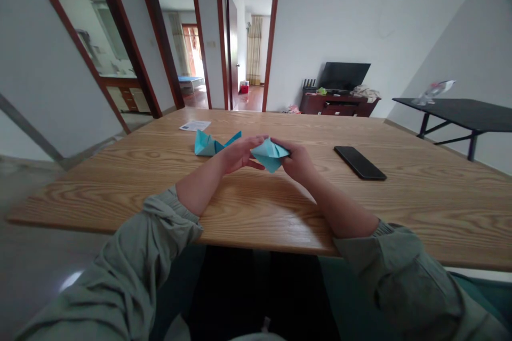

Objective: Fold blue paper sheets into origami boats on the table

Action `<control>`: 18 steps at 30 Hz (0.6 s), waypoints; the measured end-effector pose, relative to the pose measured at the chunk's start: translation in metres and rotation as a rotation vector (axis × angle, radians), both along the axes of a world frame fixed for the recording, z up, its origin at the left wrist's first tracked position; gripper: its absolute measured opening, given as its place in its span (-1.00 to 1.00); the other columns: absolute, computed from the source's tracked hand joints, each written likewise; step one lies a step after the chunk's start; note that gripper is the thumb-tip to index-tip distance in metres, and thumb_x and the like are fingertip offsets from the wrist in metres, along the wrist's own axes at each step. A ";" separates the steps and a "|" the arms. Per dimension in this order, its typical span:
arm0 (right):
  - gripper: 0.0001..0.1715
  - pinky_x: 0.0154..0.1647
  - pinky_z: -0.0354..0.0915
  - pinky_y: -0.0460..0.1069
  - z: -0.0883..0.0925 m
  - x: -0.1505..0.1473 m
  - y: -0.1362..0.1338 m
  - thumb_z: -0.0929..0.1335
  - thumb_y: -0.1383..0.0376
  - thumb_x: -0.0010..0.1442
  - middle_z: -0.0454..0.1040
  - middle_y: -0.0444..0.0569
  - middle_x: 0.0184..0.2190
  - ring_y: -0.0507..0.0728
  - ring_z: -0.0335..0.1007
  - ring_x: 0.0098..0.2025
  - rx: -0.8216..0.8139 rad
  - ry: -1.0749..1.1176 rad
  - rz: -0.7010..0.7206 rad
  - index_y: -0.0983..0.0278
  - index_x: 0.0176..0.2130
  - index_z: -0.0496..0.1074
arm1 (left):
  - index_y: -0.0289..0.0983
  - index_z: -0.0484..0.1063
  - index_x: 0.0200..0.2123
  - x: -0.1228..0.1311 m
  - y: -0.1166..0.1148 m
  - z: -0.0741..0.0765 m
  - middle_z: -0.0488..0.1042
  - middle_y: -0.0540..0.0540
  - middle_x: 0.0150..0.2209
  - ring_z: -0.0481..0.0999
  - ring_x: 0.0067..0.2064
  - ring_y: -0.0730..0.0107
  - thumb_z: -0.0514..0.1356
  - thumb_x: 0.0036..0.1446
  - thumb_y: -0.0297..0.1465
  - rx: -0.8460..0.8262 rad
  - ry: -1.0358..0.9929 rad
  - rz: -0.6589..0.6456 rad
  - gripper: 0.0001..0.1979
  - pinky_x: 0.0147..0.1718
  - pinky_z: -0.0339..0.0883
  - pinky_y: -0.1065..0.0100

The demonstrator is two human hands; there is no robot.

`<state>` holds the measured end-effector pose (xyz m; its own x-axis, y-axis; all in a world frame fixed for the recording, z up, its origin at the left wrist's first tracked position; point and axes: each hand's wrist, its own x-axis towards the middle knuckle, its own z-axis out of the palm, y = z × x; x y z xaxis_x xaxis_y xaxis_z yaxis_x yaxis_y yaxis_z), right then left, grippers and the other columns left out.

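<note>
A folded piece of light blue paper [269, 155] is held up above the table between my two hands. My right hand [296, 160] grips its right side, fingers closed over the upper edge. On the other side, my left hand [240, 154] touches the paper's left edge with its upper fingers, while its lower fingers stretch beneath; its exact grip is partly hidden. Just behind my left hand, a second blue folded-paper piece [206, 144] with pointed ends stands on the table.
The wooden table [256, 213] spreads in front of me. A black smartphone [359, 162] lies to the right, and a printed paper slip [195, 126] lies at the far left. Beyond are a black side table [472, 112] and a television [344, 75] on a cabinet.
</note>
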<state>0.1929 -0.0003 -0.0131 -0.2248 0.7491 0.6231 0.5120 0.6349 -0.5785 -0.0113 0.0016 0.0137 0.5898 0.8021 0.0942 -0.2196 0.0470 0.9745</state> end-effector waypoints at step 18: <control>-0.44 -0.44 0.31 -0.05 0.002 0.005 -0.002 0.35 0.12 0.13 0.50 -0.05 -0.40 0.04 0.35 -0.46 -0.226 0.085 0.170 0.32 0.07 0.37 | -0.36 0.48 -0.18 0.012 0.019 -0.021 0.51 -0.10 -0.31 0.48 -0.33 0.40 0.33 -0.09 -0.36 0.542 0.306 0.311 -0.64 -0.31 0.37 0.36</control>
